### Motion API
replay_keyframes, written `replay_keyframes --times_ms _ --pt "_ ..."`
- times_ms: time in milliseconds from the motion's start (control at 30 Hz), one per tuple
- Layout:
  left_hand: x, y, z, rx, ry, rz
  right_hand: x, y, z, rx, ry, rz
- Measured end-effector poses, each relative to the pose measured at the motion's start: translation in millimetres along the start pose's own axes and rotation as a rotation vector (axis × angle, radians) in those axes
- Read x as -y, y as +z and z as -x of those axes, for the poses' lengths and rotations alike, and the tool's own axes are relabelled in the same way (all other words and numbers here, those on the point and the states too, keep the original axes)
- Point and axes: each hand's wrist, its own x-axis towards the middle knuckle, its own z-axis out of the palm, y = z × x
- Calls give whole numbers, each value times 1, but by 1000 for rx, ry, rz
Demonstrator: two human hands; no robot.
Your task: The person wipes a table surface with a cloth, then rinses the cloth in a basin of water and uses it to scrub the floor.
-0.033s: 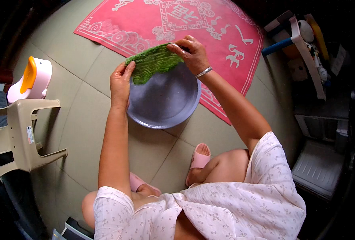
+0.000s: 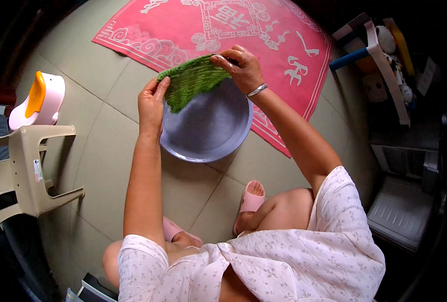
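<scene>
A green ribbed cloth [image 2: 191,83] is stretched between my two hands above a round grey-blue basin [image 2: 207,133]. My left hand [image 2: 152,103] pinches its left corner between thumb and fingers. At the upper right corner, my right hand [image 2: 240,68] grips the cloth the same way; a silver bracelet [image 2: 257,90] circles that wrist. The cloth's lower edge hangs free over the far left part of the basin and hides some of its rim. Liquid in the basin is hard to make out.
Beyond the basin lies a red mat [image 2: 183,30] with pale patterns. At left stand a beige plastic chair [image 2: 27,166] and a pink-and-white child's potty [image 2: 50,98] with an orange part. A shelf-like rack [image 2: 384,70] stands at right. My feet in pink slippers [image 2: 252,201] rest on the tiles.
The cloth's hanging part has swung slightly, its lower left tip now reaching a little lower and more to the right. Both hands stay in nearly the same place.
</scene>
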Motion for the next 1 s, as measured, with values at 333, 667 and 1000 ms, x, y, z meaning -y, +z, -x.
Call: replay_keyframes --times_ms 333,667,1000 --pt "44 -6 -18 -45 -73 -13 -36 24 4 161 172 219" --pt "92 -22 -5 -55 -282 -176 -98 77 90 552 -61 641" --pt "109 34 28 52 -787 427 -72 88 75 463 537 -319"
